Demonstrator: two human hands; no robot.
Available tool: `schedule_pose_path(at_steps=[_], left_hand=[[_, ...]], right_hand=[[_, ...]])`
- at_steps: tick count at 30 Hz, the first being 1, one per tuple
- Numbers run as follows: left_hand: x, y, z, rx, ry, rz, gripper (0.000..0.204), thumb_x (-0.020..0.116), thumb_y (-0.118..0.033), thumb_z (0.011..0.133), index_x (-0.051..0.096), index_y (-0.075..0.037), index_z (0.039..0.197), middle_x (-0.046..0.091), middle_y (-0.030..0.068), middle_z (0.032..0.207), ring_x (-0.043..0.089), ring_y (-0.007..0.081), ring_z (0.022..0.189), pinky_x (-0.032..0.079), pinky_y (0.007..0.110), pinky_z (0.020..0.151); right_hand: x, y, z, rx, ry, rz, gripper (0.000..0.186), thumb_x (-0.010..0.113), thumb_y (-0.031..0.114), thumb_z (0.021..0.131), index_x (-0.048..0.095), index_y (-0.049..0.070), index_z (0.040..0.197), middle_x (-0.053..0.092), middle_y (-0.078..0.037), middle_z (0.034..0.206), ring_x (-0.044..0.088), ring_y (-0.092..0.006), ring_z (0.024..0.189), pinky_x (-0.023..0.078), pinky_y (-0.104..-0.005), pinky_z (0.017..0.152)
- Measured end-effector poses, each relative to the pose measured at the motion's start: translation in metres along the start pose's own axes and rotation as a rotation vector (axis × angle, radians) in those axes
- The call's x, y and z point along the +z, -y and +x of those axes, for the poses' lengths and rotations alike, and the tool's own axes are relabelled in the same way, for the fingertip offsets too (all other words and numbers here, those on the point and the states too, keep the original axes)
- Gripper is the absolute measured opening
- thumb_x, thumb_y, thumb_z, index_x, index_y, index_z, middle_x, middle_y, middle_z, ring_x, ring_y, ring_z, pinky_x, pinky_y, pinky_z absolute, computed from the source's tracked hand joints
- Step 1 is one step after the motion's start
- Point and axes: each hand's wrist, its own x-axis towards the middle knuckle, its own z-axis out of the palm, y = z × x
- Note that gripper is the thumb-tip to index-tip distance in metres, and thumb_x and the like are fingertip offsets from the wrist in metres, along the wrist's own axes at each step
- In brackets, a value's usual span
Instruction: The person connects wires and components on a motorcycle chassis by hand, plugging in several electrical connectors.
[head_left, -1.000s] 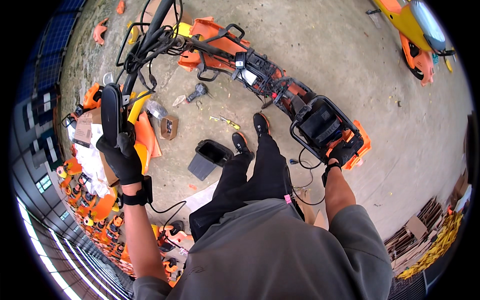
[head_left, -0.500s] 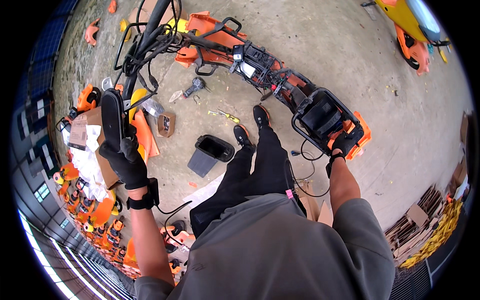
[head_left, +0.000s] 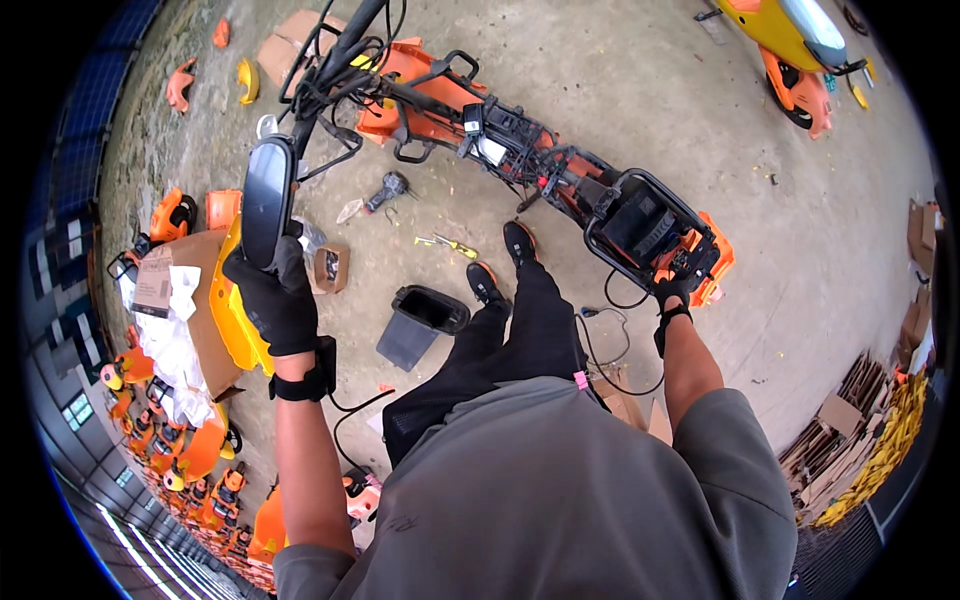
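Note:
A stripped scooter frame (head_left: 500,135) with bare wiring stretches across in front of me, its front end at upper left. My left hand (head_left: 275,305), in a black glove, is closed around the handlebar end, which it mostly hides. Just beyond the fingers stands an oval black mirror (head_left: 267,203), its glass side toward me. At the scooter's rear, my right hand (head_left: 672,288), also gloved, is curled on the black tubular rear rack (head_left: 600,250). Inside that rack sits a dark box-shaped part (head_left: 640,228). Orange body panels (head_left: 718,245) show beneath.
On the floor lie a power drill (head_left: 388,190), a yellow-handled screwdriver (head_left: 460,248), a dark bin (head_left: 412,335) and a small carton (head_left: 331,268). A large carton (head_left: 205,300) and yellow panel stand at left. Another yellow scooter (head_left: 780,30) is at upper right, flattened cardboard (head_left: 835,430) at lower right.
The handlebar and mirror have swung to the right with my left hand, and the mirror's glass now shows more. My right hand stays at the rear rack. The view has shifted slightly.

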Motion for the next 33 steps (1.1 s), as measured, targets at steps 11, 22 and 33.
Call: schedule_pose_path(at_steps=[11,22,33], left_hand=[[0.011,0.010,0.003,0.164,-0.079,0.007,0.060,0.077,-0.040,0.083,0.047,0.003,0.112,0.059,0.0219,0.095,0.062,0.0339,0.087,0.049,0.040,0.077],[0.019,0.011,0.004,0.188,-0.033,-0.186,0.058,0.080,-0.034,0.081,0.046,0.003,0.109,0.060,0.0209,0.097,0.064,0.0311,0.086,0.050,0.038,0.076],[0.019,0.010,0.002,0.217,-0.008,-0.168,0.058,0.074,-0.039,0.085,0.046,0.004,0.112,0.057,0.0274,0.106,0.061,0.0416,0.096,0.048,0.044,0.082]], right_hand=[[0.078,-0.059,0.002,0.098,0.102,0.130,0.056,0.054,0.055,0.088,0.067,0.003,0.104,0.070,-0.018,0.083,0.069,-0.0349,0.068,0.054,-0.0449,0.057],[0.073,-0.075,-0.118,0.238,0.348,0.353,0.034,0.061,0.030,0.085,0.056,-0.001,0.072,0.057,-0.014,0.060,0.057,-0.0277,0.050,0.048,-0.0412,0.044],[0.065,-0.076,-0.163,0.137,0.408,0.379,0.038,0.060,0.034,0.087,0.064,-0.003,0.078,0.062,-0.016,0.064,0.062,-0.0289,0.054,0.052,-0.0413,0.048]])
